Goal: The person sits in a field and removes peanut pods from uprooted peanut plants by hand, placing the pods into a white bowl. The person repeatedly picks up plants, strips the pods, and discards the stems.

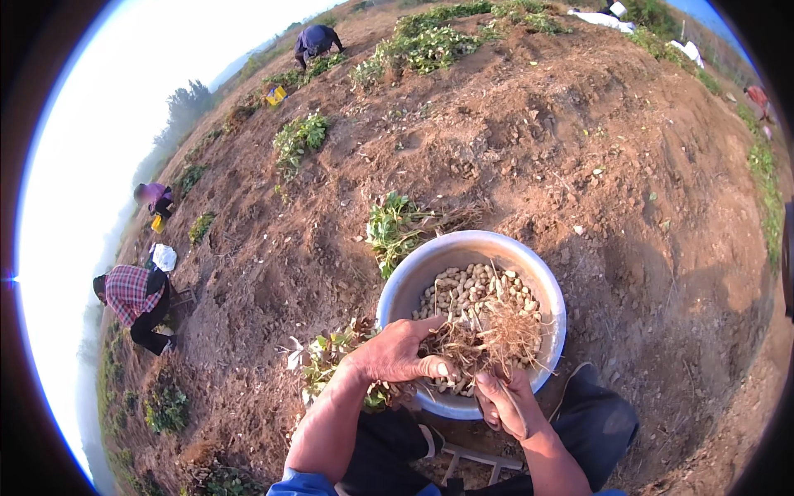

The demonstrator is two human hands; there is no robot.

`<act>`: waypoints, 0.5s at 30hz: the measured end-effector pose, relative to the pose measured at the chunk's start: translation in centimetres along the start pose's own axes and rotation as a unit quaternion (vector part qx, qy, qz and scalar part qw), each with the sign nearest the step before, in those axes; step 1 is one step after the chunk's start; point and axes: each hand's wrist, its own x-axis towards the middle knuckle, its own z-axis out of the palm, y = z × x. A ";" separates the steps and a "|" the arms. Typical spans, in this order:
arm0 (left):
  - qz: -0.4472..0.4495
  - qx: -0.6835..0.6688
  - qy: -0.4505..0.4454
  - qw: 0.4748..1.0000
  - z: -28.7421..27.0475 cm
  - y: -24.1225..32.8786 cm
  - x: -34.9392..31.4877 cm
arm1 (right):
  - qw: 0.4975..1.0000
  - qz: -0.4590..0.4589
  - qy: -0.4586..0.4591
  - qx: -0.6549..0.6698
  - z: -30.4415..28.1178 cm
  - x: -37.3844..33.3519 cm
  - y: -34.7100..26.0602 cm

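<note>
A round metal basin [552, 289] stands in front of me with many loose peanuts [463, 288] in it. Over its near side lies a pulled-up peanut plant, its dry, stringy roots [509, 331] above the pile. My left hand [393, 351] is closed round the plant's stems, thumb toward the roots. Green leaves [327, 360] stick out behind my left wrist. My right hand [509, 403] is closed at the near edge of the roots, fingers pressed together; what exactly lies between them is partly hidden.
Beyond the basin's far left lies another leafy plant [395, 227] on brown soil. A metal frame [484, 463] shows between my legs. Further off are leafy heaps [426, 45], a person in a checked shirt [136, 298], another bending person [316, 43] and a yellow container [275, 96].
</note>
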 end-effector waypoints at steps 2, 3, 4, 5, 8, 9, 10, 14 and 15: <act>-0.075 0.076 -0.041 0.993 0.2 -0.4 -0.2 | 0.999 -0.003 0.015 -0.046 -0.3 0.3 0.7; -0.083 0.086 -0.034 0.992 0.5 -0.2 0.0 | 0.997 -0.005 0.029 -0.071 -0.3 0.3 0.8; -0.092 0.097 -0.027 0.991 0.9 0.1 0.2 | 0.994 -0.007 0.044 -0.097 -0.1 0.4 0.8; -0.101 0.089 -0.024 0.991 1.0 0.6 0.3 | 0.993 -0.020 0.040 -0.105 -0.1 0.5 0.9; -0.093 0.089 -0.013 0.992 1.6 1.0 0.6 | 0.993 -0.038 0.025 -0.106 -0.3 0.6 1.3; -0.069 0.096 0.000 0.993 1.7 1.1 0.5 | 0.995 -0.031 0.021 -0.095 -0.2 0.5 1.1; -0.066 0.098 0.012 0.993 1.9 0.9 0.5 | 0.996 -0.024 0.017 -0.084 -0.1 0.5 0.8; -0.077 0.048 0.058 0.994 2.7 -0.1 0.6 | 0.996 0.072 0.006 0.057 0.1 0.4 -0.4; -0.092 0.020 0.066 0.993 2.9 -0.5 0.8 | 0.993 0.079 0.006 0.092 0.2 0.5 -0.4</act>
